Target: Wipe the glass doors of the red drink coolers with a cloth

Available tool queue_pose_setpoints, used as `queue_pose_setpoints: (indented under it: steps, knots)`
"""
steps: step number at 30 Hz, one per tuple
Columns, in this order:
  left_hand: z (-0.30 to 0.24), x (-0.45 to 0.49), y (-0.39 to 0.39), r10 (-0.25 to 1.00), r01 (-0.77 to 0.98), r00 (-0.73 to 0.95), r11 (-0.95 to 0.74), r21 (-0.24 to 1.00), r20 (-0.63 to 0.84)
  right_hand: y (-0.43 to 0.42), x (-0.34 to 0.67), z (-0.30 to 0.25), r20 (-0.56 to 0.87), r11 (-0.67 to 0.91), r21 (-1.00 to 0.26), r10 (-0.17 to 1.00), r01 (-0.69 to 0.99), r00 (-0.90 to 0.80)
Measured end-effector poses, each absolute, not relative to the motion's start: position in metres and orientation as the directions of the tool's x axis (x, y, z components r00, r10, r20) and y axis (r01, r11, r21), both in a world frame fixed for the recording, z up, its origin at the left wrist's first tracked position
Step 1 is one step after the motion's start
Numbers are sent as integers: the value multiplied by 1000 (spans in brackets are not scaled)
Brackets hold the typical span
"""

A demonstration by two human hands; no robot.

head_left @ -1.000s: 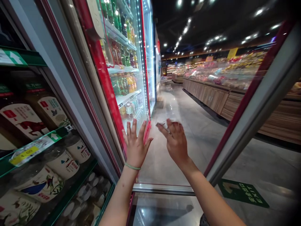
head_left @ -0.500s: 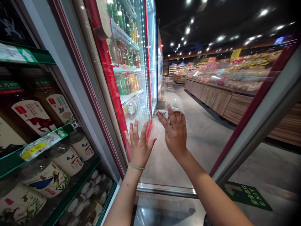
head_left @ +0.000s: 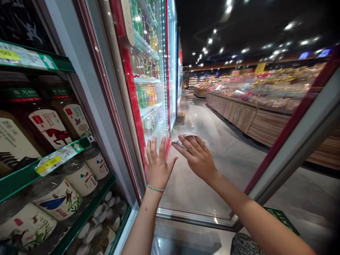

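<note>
One white cloth (head_left: 178, 142) is clamped under the right hand (head_left: 199, 156); the left hand (head_left: 159, 168) spreads, empty, at the glass door (head_left: 196, 193); uneven pressure could let the cloth slip.

Shelves (head_left: 20, 180) fill the left of the frame, with bottles (head_left: 49, 129) on them in tiers and a price tag (head_left: 49, 164) along the middle shelf's front edge. To their right, a glass door (head_left: 191, 217) spans the centre, its bottom rail below both hands. The left hand (head_left: 158, 170) is left of centre, before the glass; the right hand (head_left: 199, 156) is beside it, over a cloth (head_left: 189, 134) (its edges show past the fingers). Beyond the glass, at upper centre, a cooler (head_left: 132, 95) holds drinks (head_left: 146, 95). Near it, a box (head_left: 181, 117) sits on the floor (head_left: 220, 141). At right runs a counter (head_left: 236, 113) with goods (head_left: 278, 81) on top. A sign (head_left: 282, 216) lies at lower right, partly behind the right forearm (head_left: 255, 209).
</note>
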State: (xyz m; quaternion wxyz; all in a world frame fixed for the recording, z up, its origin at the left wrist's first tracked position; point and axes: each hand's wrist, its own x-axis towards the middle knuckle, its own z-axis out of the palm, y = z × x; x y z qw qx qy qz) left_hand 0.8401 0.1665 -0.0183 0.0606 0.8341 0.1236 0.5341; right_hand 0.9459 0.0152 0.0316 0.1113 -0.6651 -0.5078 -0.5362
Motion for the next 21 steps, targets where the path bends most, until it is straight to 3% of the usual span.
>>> queue_pose_setpoints:
  steps: [2,6,11,16,19,21]
  knots:
    - [-18,838,166,275,136,404,-961,240,872,10,947,41,801,-442,452,583,775,-135]
    - [-17,833,166,297,114,388,-955,275,873,15,942,69,819,-460,410,566,787,-96]
    - [-17,831,168,311,95,367,-950,297,877,11,939,85,576,-194,570,788,799,-219]
    - [-16,832,166,330,89,358,-943,320,874,6,942,95,686,-363,538,713,761,-145]
    - [-17,830,169,342,102,362,-939,327,867,6,941,95,552,-205,639,793,741,-256]
    - [-18,827,173,343,113,364,-939,324,866,6,941,97,536,-181,661,793,729,-289]
